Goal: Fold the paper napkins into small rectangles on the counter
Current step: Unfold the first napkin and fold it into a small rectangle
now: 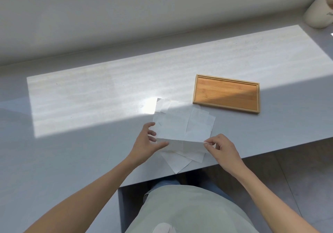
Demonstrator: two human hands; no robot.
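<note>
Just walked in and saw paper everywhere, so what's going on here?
A person is folding paper napkins on a grey counter. The left hand and right hand each pinch an end of the top napkin's lifted near edge. More napkins lie loose underneath. The wooden tray beside them holds nothing.

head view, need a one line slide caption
Both hands, left and right, lift a paper napkin's near edge; empty bamboo tray beside it.
</note>
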